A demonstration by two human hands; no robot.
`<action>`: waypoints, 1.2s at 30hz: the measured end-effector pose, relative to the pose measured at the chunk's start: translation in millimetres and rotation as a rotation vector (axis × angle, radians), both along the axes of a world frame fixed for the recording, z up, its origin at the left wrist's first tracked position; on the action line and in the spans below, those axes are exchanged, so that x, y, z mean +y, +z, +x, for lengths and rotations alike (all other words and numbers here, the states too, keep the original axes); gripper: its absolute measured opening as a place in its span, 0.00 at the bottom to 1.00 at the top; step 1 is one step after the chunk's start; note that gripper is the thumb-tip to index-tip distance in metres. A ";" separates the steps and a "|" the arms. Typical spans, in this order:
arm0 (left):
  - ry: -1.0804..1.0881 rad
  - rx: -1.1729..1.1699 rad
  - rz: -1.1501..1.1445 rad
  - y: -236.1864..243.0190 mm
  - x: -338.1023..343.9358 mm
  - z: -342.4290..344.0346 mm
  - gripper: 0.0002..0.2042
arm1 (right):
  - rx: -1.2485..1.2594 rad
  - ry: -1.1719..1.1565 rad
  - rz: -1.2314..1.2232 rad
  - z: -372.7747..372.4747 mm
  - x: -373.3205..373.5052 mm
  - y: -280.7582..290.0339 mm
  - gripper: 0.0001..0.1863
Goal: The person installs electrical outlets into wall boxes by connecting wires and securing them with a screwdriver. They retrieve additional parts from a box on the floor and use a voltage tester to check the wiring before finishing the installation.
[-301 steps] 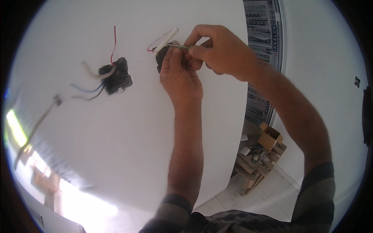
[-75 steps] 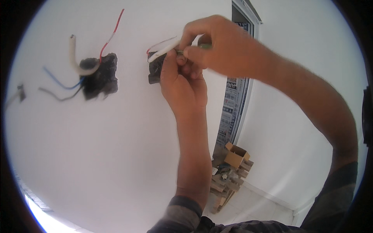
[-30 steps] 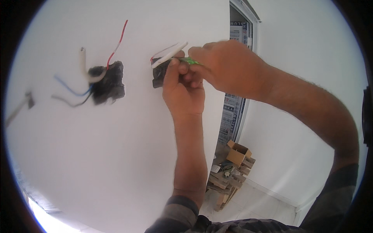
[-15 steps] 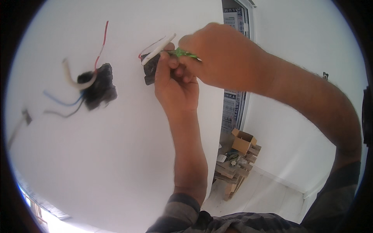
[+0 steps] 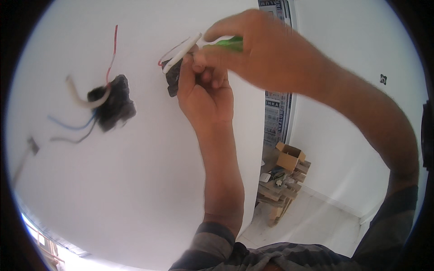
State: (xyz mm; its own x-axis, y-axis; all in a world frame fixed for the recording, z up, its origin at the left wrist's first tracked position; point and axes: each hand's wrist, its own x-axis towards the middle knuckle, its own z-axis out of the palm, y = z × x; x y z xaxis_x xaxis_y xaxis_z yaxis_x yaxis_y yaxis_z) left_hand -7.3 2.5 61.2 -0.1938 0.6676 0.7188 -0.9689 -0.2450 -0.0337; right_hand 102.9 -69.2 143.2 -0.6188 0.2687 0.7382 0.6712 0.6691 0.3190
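My left hand [image 5: 208, 99] is raised to the wall with its fingers pinched together beside a dark wall box [image 5: 172, 81]; what they hold is hidden. A thick white cable [image 5: 183, 53] slants up out of that box past the fingertips. A thin red wire [image 5: 160, 62] bends out at the box's upper left. From the right, my right hand [image 5: 266, 49] reaches in, its fingers around the green handle of a screwdriver [image 5: 230, 44]. Index finger and thumb stretch toward my left fingertips, and the tool's tip is not visible.
Farther left, a second dark wall box [image 5: 118, 106] has red, white, blue and grey wires sticking out. At the lower right, an open cardboard box [image 5: 290, 156] and small tools rest on a wooden pallet stand [image 5: 271, 194]. Printed film covers a frame [image 5: 273, 113] behind the wall edge.
My right hand has shifted slightly up and right, its index finger and thumb opening wider around the green handle. The left hand stays pinched by the box. The view has shifted a little.
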 end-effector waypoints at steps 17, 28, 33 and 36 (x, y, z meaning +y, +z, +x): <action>-0.140 -0.011 0.060 -6.0 2.8 -6.9 0.07 | 0.009 -0.118 -0.460 0.9 -29.1 22.8 0.09; -0.110 -0.071 -0.031 1.1 -1.2 2.6 0.07 | 0.165 0.035 -0.001 4.9 -4.8 -15.3 0.08; -0.047 -0.085 -0.030 -1.2 -0.3 9.3 0.09 | 0.112 0.048 0.033 6.4 -2.7 -15.6 0.09; -0.097 -0.028 0.041 -9.9 -0.6 12.8 0.12 | 0.009 0.144 0.403 11.0 14.3 -23.1 0.09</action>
State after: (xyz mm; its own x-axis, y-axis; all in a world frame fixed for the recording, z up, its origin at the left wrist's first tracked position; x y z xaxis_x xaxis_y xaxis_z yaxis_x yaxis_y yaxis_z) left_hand 5.5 1.9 51.3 -0.1503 0.6540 0.7414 -0.9865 -0.1482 -0.0692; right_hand 113.9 -54.9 120.1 -0.6222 -0.1310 0.7719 0.5838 0.5793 0.5689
